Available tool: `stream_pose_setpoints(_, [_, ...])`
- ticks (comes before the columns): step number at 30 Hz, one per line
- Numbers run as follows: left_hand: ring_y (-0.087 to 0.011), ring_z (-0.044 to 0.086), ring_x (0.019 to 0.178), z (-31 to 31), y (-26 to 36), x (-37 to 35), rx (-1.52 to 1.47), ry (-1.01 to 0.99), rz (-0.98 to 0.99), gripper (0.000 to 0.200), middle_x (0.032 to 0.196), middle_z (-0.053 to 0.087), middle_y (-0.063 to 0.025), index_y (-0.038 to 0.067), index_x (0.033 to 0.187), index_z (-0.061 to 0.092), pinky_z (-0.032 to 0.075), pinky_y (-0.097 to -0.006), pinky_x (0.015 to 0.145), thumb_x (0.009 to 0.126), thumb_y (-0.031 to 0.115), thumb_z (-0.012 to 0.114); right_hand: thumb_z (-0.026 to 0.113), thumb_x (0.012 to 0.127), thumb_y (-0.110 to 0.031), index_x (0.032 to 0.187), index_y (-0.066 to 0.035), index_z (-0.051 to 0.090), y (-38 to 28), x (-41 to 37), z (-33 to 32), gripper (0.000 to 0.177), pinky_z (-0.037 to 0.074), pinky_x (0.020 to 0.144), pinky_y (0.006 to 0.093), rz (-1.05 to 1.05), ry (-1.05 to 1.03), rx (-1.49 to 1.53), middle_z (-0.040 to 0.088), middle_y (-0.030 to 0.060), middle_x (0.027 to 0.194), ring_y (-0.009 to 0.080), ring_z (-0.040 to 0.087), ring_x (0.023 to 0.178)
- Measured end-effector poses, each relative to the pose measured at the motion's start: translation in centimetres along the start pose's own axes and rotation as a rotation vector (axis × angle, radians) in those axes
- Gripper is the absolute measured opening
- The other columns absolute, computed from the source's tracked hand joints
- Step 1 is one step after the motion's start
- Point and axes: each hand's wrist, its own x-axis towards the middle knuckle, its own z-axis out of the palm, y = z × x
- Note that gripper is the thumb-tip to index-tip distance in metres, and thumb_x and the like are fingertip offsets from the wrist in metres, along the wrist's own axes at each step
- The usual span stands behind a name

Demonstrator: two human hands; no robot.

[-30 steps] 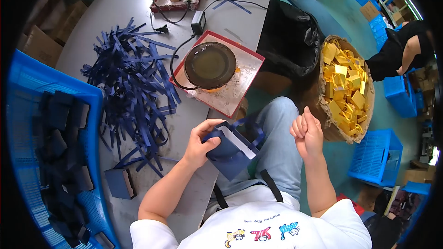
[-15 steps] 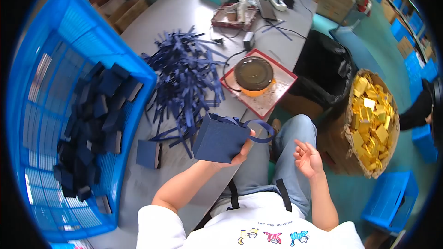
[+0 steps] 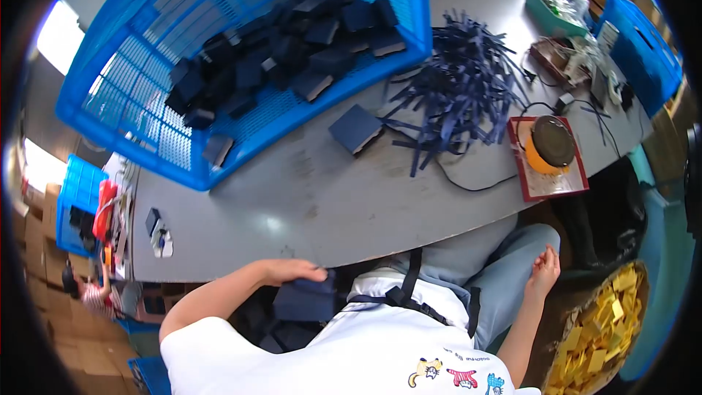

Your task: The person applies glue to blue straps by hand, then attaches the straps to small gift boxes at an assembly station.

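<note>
My left hand (image 3: pixel 292 271) reaches down at my left side, past the table's front edge. Its fingers grip the top of a navy box (image 3: pixel 306 303); a ribbon showed on it in the earlier view. Below it lie more dark boxes (image 3: pixel 289 336), partly hidden by my arm and shirt. My right hand (image 3: pixel 542 272) hangs over my right knee, fingers loosely curled and apart, with nothing visible in it. On the table, a single navy box (image 3: pixel 356 129) lies between the blue crate and a heap of navy ribbons (image 3: pixel 468 80).
A large blue crate (image 3: pixel 248 168) holding several navy boxes stands on the grey table (image 3: pixel 278 212). To the right, a round dark-topped pot (image 3: pixel 552 143) sits on a red-rimmed tray (image 3: pixel 532 189). Yellow pieces (image 3: pixel 603 325) fill a carton at lower right. A person (image 3: pixel 99 292) sits far left.
My view has turned left. My left hand has carried the navy box from in front of my lap down to my left side, over other dark boxes. My right hand stays near my knee.
</note>
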Motion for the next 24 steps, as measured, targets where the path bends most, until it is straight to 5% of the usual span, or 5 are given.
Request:
stream_pose_setpoints(8, [-0.0324,0.058,0.099,-7.2,-22.8,0.3,0.899,0.332,-0.671,0.074,0.115,0.056,-0.0201,-0.003,0.111,0.058,0.054,-0.0415,0.069,0.071,0.059,0.056,0.053,0.089,-0.014,0.094,-0.007,0.059,-0.6,0.0,-1.3,0.011,0.033,0.045,0.0145,-0.002,0.013,-0.065,0.05,-0.0038,0.066,0.0029,0.043,0.052])
stream_pose_setpoints(11, [-0.032,0.04,0.123,-5.8,-21.7,-1.8,0.884,0.416,-0.537,0.094,0.127,0.045,-0.0243,-0.008,0.117,0.051,0.028,-0.0382,0.105,0.067,0.072,0.053,0.052,0.089,-0.015,0.095,-0.007,0.059,-0.8,-0.1,-2.1,0.012,0.032,0.044,0.0142,0.005,0.054,-0.015,0.049,-0.0038,0.066,0.0029,0.043,0.051])
stream_pose_setpoints(16, [-0.018,0.056,0.098,-3.5,-7.9,2.1,0.881,-0.083,-0.618,0.056,0.108,0.06,-0.0065,0.01,0.108,0.061,0.045,-0.0336,0.083,0.081,0.057,0.052,0.052,0.09,-0.015,0.094,-0.007,0.058,0.3,0.5,-3.4,0.011,0.032,0.044,0.0141,-0.04,0.026,-0.001,0.049,-0.004,0.066,0.0027,0.043,0.052])
stream_pose_setpoints(20, [-0.0158,0.059,0.086,2.2,7.1,1.3,0.554,-0.082,0.232,0.042,0.094,0.062,-0.0059,0.009,0.113,0.055,0.049,-0.0335,0.075,0.083,0.038,0.059,0.05,0.09,-0.015,0.094,-0.008,0.058,0.1,-0.2,-2.8,0.011,0.032,0.044,0.0144,-0.072,0.062,-0.053,0.048,-0.0045,0.066,0.0026,0.042,0.052])
stream_pose_setpoints(24, [-0.0324,0.039,0.119,-0.2,16.7,1.9,1.359,0.882,1.05,0.077,0.131,0.04,-0.0142,0.013,0.129,0.04,0.038,-0.0431,0.095,0.061,0.025,0.076,0.048,0.091,-0.012,0.093,-0.005,0.056,-0.2,-0.4,-2.4,0.011,0.031,0.044,0.0155,-0.093,0.092,-0.081,0.047,-0.0026,0.065,0.0036,0.041,0.052])
